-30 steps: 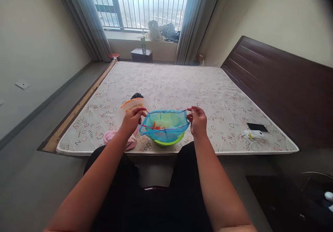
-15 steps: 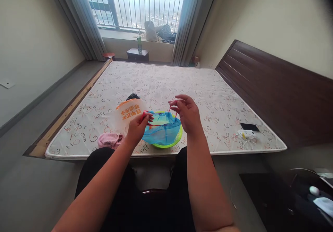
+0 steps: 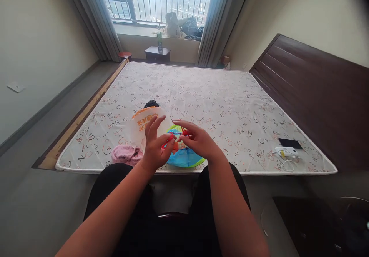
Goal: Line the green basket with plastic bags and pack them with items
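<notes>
A thin blue mesh bag (image 3: 186, 158) with a red drawstring (image 3: 184, 131) lies over a lime-green basket (image 3: 202, 161) at the near edge of the mattress. My left hand (image 3: 157, 143) pinches the drawstring between thumb and forefinger, its other fingers raised. Close beside it, the thumb and fingers of my right hand (image 3: 199, 137) are closed on the string from the other side. The two thumbs almost meet above the bag's mouth. Something orange shows beneath the string. My hands hide part of the basket's contents.
A translucent plastic bag with orange print (image 3: 141, 124) lies behind my left hand, with a black bundle (image 3: 151, 103) beyond it. Pink cloth (image 3: 125, 154) sits to the left. A black phone (image 3: 290, 143) and a white cabled device (image 3: 286, 152) rest on the mattress (image 3: 230, 107) at right.
My hands have come together over the bag; before, they held the drawstring stretched apart. The bag's mouth has drawn narrower. The view has tilted down slightly.
</notes>
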`<state>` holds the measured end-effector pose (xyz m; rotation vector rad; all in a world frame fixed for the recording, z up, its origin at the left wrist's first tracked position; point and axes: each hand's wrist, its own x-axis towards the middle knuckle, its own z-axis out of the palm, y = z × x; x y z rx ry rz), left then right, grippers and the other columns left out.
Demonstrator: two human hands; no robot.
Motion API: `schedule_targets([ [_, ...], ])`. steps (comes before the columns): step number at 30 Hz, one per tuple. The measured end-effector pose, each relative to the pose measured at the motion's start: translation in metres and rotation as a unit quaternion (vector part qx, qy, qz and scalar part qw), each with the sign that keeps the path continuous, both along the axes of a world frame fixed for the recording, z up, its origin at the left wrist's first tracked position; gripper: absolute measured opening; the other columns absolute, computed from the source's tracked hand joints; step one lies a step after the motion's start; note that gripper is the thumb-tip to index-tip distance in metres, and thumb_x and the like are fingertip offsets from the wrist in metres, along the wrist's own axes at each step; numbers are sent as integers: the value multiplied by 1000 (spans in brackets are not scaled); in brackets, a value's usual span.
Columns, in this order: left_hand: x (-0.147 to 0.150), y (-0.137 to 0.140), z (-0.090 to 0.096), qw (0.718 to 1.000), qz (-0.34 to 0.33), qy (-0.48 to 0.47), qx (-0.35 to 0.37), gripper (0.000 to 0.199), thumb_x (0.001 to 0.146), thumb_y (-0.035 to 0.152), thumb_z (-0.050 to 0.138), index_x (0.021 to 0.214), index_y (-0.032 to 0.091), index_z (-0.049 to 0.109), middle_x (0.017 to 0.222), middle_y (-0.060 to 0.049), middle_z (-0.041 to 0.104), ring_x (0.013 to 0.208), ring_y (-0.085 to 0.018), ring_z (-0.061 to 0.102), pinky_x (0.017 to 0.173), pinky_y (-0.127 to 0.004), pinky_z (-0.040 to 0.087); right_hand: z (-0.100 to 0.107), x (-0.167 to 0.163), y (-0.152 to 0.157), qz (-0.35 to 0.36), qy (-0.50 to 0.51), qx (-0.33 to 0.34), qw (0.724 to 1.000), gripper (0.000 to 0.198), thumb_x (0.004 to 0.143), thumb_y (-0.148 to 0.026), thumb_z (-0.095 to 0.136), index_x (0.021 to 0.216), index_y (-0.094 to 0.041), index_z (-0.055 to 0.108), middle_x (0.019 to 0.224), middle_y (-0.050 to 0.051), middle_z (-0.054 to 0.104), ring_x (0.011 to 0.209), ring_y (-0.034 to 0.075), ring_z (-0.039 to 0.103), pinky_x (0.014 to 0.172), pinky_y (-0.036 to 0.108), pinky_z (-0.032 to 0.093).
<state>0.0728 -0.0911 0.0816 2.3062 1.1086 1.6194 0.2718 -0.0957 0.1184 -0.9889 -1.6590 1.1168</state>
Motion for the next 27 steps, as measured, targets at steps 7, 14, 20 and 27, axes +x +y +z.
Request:
schedule_targets([
  [7,0,3,8,998,-39,-7,-38,32,101,48,54,92,26,75,161,-2,44,156,-34,27,126,-65,24,-9,-16,10,89,-26,-36,995,37,91,-18,64,124,-32,72,91,-1,73,64,11,61,61,27,53],
  [14,20,1,-21,960,-149,-161,-177,61,97,73,43,141,30,51,166,-12,36,150,-34,41,118,-56,41,2,-4,12,-41,19,-6,999,15,90,-19,60,94,-25,74,86,-1,68,69,11,57,62,25,47],
  [20,42,-2,-62,933,-258,-124,-218,92,91,81,43,159,20,30,155,-23,45,149,-39,40,122,-55,35,6,-8,5,-6,166,-20,986,10,92,-30,64,91,-24,72,73,-3,62,58,9,51,55,23,45],
  [27,60,-16,-68,935,-205,-24,-289,52,90,45,70,131,15,60,116,-17,68,118,-37,64,99,-51,56,15,-14,-9,42,167,-41,984,21,95,-44,68,91,-24,74,65,-4,59,53,8,49,48,21,41],
])
